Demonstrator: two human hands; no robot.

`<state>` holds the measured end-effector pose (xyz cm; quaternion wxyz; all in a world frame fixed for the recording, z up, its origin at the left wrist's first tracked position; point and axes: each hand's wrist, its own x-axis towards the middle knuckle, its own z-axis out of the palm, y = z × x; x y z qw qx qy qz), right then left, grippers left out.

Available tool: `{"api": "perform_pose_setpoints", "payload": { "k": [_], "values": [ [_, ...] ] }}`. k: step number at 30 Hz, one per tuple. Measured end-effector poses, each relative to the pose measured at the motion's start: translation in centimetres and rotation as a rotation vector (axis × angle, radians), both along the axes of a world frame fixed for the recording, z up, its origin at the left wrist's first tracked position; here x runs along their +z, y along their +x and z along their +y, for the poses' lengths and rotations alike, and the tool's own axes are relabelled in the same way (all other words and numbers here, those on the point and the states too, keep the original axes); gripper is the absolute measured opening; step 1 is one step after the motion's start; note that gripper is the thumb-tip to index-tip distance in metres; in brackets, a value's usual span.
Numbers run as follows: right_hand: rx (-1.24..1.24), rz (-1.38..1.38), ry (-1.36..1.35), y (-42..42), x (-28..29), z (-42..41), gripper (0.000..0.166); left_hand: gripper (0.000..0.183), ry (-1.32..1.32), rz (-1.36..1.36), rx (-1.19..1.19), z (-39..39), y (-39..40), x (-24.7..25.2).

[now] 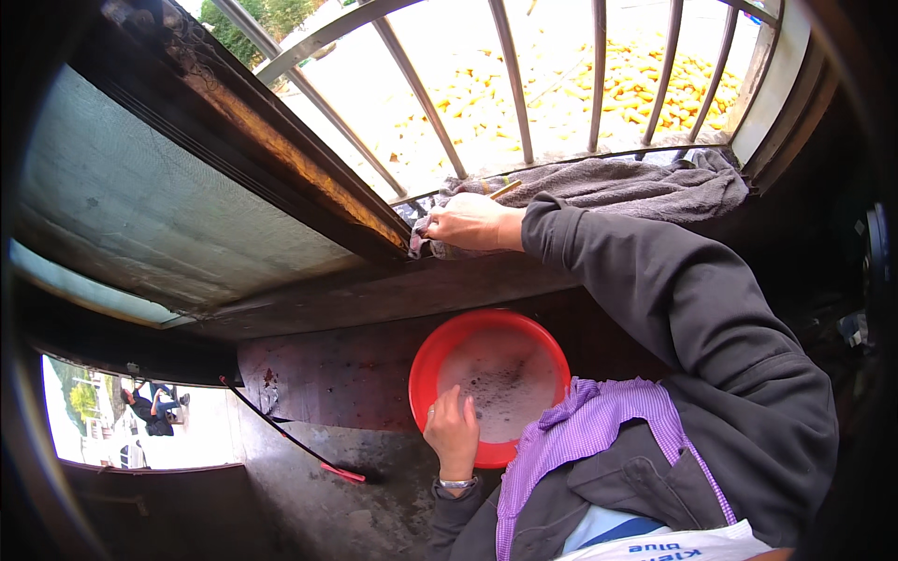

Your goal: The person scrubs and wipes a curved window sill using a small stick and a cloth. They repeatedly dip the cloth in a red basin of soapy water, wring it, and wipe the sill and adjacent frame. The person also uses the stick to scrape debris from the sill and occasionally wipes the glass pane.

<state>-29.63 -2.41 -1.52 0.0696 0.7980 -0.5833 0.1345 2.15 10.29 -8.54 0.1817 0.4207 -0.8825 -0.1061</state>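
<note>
My right hand point(468, 221) reaches to the windowsill and grips a bunched, damp-looking cloth point(419, 237) with pinkish parts near the sill's left corner. A grey towel point(631, 188) lies rumpled along the sill, and a thin yellowish stick point(506, 190) shows just above the hand. My left hand point(452, 429) is over the near left rim of a red plastic basin point(559, 350), fingers loosely bent, with nothing seen in it. Cloudy, sudsy water point(501, 375) with dark specks fills the basin.
Metal window bars point(515, 84) rise beyond the sill, with heaped corn cobs point(631, 84) outside. A dirty glass pane point(154, 189) in a dark frame stands left. A black-handled tool with a pink end point(342, 472) leans at lower left. Through a doorway, a person point(151, 410) sits outside.
</note>
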Motion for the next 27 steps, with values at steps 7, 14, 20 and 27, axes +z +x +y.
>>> {"api": "perform_pose_setpoints", "payload": {
  "k": [7, 14, 20, 27],
  "values": [
    [0.035, -0.026, 0.172, -2.5, 1.2, 2.3, 0.011, 0.027, -0.102, 0.042, -0.130, -2.1, -4.2, 2.7],
    [-0.020, -0.029, 0.227, -5.7, 3.8, 4.6, 0.012, 0.028, -0.097, -0.026, 0.078, -2.7, 0.7, -1.3],
    [-0.010, -0.258, 0.085, 0.1, -0.2, 0.1, 0.014, 0.032, -0.180, -0.167, 0.228, -3.0, 3.8, -4.8],
    [0.035, -0.026, 0.169, -3.2, 2.3, 1.9, 0.012, 0.034, -0.201, -0.166, 0.230, -1.9, 4.4, -7.3]
  ]
}}
